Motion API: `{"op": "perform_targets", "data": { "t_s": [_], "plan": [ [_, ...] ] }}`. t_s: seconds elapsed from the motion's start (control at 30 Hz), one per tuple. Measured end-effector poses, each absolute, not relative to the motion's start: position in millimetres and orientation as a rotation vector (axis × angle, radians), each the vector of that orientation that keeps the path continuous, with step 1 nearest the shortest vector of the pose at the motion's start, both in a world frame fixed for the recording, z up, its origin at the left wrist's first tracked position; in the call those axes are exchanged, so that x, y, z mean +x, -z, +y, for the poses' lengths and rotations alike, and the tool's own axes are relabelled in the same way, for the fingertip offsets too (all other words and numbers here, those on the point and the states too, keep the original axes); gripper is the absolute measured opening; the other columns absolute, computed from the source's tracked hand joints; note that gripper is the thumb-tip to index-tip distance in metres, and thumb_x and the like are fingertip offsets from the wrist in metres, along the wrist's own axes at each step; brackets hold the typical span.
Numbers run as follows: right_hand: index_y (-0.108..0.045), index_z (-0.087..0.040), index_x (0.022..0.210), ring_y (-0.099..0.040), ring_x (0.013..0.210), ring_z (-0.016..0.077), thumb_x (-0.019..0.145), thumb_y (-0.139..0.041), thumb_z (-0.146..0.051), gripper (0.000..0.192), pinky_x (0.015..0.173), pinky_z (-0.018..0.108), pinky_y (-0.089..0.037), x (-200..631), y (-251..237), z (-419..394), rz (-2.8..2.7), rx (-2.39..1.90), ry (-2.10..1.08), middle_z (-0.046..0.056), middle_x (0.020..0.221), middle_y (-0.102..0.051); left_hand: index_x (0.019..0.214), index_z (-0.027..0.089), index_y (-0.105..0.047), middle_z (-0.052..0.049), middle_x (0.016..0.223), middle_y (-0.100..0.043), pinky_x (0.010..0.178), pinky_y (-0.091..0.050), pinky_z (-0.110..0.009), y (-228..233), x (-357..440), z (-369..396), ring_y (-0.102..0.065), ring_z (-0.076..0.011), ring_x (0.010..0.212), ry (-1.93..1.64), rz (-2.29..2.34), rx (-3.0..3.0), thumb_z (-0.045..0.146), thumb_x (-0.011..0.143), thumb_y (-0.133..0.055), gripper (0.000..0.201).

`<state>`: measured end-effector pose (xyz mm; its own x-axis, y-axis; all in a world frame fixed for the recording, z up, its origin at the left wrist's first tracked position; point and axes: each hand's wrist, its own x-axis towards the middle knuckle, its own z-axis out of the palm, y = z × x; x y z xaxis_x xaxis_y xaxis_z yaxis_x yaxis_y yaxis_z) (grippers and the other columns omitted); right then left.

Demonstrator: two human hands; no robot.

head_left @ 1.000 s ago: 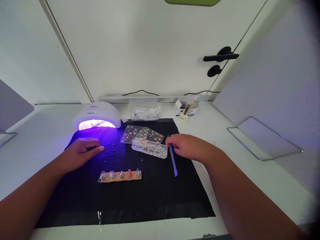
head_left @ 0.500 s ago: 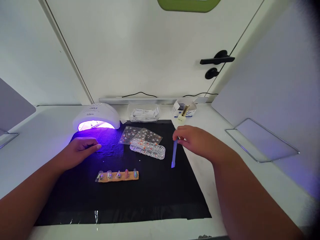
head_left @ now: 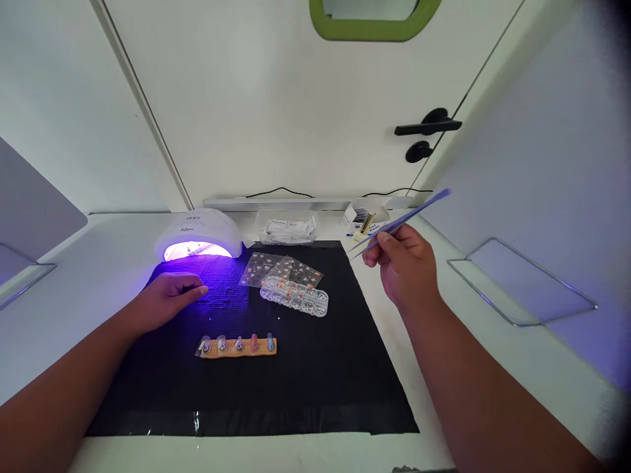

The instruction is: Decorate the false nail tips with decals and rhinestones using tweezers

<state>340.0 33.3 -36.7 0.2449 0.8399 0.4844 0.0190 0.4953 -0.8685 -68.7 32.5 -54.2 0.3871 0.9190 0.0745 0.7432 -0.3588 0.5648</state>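
Observation:
My right hand (head_left: 409, 266) is raised over the mat's right edge, closed around bluish tweezers (head_left: 419, 209). Their two fine tips point left, slightly apart, and the broad end rises to the upper right. My left hand (head_left: 172, 299) rests loosely curled on the black mat (head_left: 320, 381), its thumb pointing right, with nothing visible in it. In front of it lies a wooden strip (head_left: 229, 353) carrying several nail tips, one pink (head_left: 254, 341) and one bluish (head_left: 270, 341). A clear compartment case (head_left: 296, 302) of small decorations partly overlaps patterned sticker sheets (head_left: 261, 268).
Behind my left hand, a white nail lamp (head_left: 202, 226) glows purple. A clear tray (head_left: 287, 230) of packets, an opened white box (head_left: 352, 220) and a gold-capped bottle (head_left: 367, 223) stand at the back. A wire frame (head_left: 522, 323) is at right.
My right hand has lifted and turned, swinging the tweezers from pointing down at the mat to a slanted hold with tips leftward. My left hand stays in place. The view has shifted slightly.

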Motion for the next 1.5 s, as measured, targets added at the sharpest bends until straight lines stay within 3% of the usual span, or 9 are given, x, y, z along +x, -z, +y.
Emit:
{"op": "perform_targets", "data": {
  "t_s": [0.27,0.47,0.6,0.83,1.07,1.17,1.3,1.5],
  "plan": [
    [-0.063,-0.019,0.066,-0.058,0.044,0.0122,0.07,-0.073,-0.024,0.011,0.044,0.027,-0.049,330.7,46.7,34.5,-1.122,-0.776,-0.911,-0.002,0.056,-0.064,0.07,0.019,-0.063,0.002,0.066,-0.055,0.061,-0.04,-0.025,58.3,-72.7,34.3,-0.05,-0.0142,0.063,-0.513,1.44,2.166,0.054,0.09,-0.056,0.041],
    [-0.049,-0.022,0.054,-0.034,0.028,0.0073,0.067,-0.068,-0.037,0.027,0.031,0.025,-0.034,329.3,39.1,27.4,-1.158,-0.714,-1.104,-0.006,0.045,-0.052,0.074,0.019,-0.065,0.002,0.07,-0.058,0.065,-0.042,-0.026,61.0,-74.4,35.7,-0.053,-0.0155,0.067,-0.5,1.444,2.135,0.054,0.089,-0.058,0.039],
    [-0.046,-0.023,0.052,-0.029,0.027,0.0077,0.077,-0.058,-0.05,0.038,0.029,0.025,-0.03,328.3,43.1,31.0,-1.178,-0.781,-1.101,-0.005,0.041,-0.048,0.073,0.019,-0.065,0.002,0.069,-0.058,0.064,-0.041,-0.026,60.5,-73.2,35.7,-0.052,-0.0155,0.066,-0.499,1.443,2.131,0.054,0.089,-0.058,0.039],
    [-0.069,-0.017,0.064,-0.053,0.043,0.0113,0.08,-0.065,-0.033,0.023,0.044,0.025,-0.04,333.2,54.1,30.5,-1.204,-0.983,-0.761,0.001,0.054,-0.065,0.071,0.019,-0.063,0.002,0.068,-0.057,0.064,-0.04,-0.027,59.8,-71.3,36.6,-0.05,-0.0154,0.066,-0.496,1.448,2.12,0.054,0.088,-0.058,0.04],
    [-0.072,-0.019,0.079,-0.054,0.042,0.0112,0.083,-0.064,-0.03,0.014,0.046,0.026,-0.042,326.6,55.1,26.6,-1.226,-1.021,-0.659,-0.001,0.056,-0.067,0.074,0.017,-0.061,0.002,0.069,-0.055,0.066,-0.043,-0.028,57.9,-66.9,36.8,-0.051,-0.0146,0.067,-0.472,1.491,2.092,0.057,0.092,-0.053,0.044],
    [-0.067,-0.02,0.08,-0.052,0.038,0.0108,0.085,-0.064,-0.034,0.015,0.042,0.025,-0.041,319.9,55.0,27.3,-1.242,-1.007,-0.687,-0.002,0.054,-0.066,0.087,0.015,-0.064,0.0,0.08,-0.062,0.072,-0.051,-0.031,45.8,-57.1,36.6,-0.059,-0.0151,0.074,-0.39,1.505,2.08,0.049,0.098,-0.055,0.037],
    [-0.061,-0.021,0.082,-0.055,0.04,0.0116,0.086,-0.065,-0.042,0.022,0.044,0.026,-0.045,314.9,54.3,29.7,-1.259,-0.983,-0.713,-0.002,0.057,-0.068,0.121,0.015,-0.062,-0.009,0.119,-0.066,0.087,-0.058,-0.042,27.3,-34.9,43.0,-0.066,-0.0217,0.101,-0.256,1.527,2.021,0.038,0.098,-0.061,0.033],
    [-0.061,-0.021,0.083,-0.057,0.046,0.0122,0.086,-0.067,-0.047,0.028,0.049,0.027,-0.049,319.5,58.3,34.7,-1.183,-0.993,-0.699,-0.001,0.062,-0.069,0.127,0.016,-0.06,-0.01,0.127,-0.063,0.091,-0.058,-0.045,32.3,5.5,68.5,-0.065,-0.0238,0.109,-0.269,1.64,1.839,0.036,0.098,-0.061,0.036]
  ]
}}
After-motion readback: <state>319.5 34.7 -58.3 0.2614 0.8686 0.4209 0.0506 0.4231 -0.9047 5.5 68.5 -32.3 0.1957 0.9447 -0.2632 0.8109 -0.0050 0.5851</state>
